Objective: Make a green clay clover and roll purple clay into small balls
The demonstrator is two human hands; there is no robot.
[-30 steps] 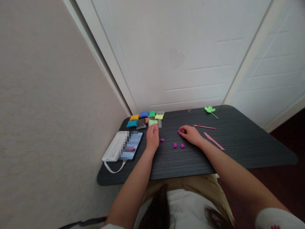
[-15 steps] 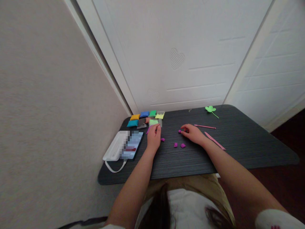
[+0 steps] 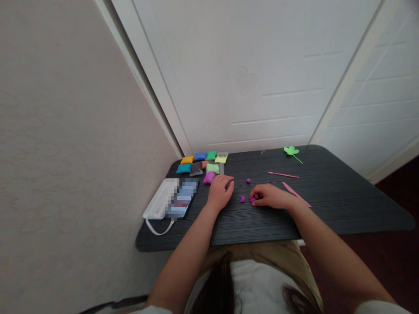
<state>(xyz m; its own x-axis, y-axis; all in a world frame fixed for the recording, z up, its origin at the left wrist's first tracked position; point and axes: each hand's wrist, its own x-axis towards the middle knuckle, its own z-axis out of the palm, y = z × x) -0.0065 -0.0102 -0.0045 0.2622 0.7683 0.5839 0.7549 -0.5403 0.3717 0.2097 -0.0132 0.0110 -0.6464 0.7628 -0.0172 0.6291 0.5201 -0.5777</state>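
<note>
The purple ball (image 3: pixel 248 180) sits on the dark table (image 3: pixel 334 213), between the hands from left to right and farther from the person than the right hand's fingertips, touching neither hand; the small purple lump (image 3: pixel 242 199) lies nearer the person than the ball, in the gap between the hands; the pinched purple piece (image 3: pixel 252 200) is also nearer than the ball, held narrowly between the right hand (image 3: pixel 271 196)'s thumb and fingers; left of the ball, the left hand (image 3: pixel 218 192) is palm down, thumb and forefinger parted, what is under it hidden; farther left of the ball are the big purple lump (image 3: pixel 209 177), the coloured packets (image 3: pixel 184 168) and the phone (image 3: pixel 183 198); right of the ball lie the pink stick (image 3: pixel 283 175), the pink knife (image 3: pixel 297 194) and, farther back, the green flower (image 3: pixel 291 151).
</note>
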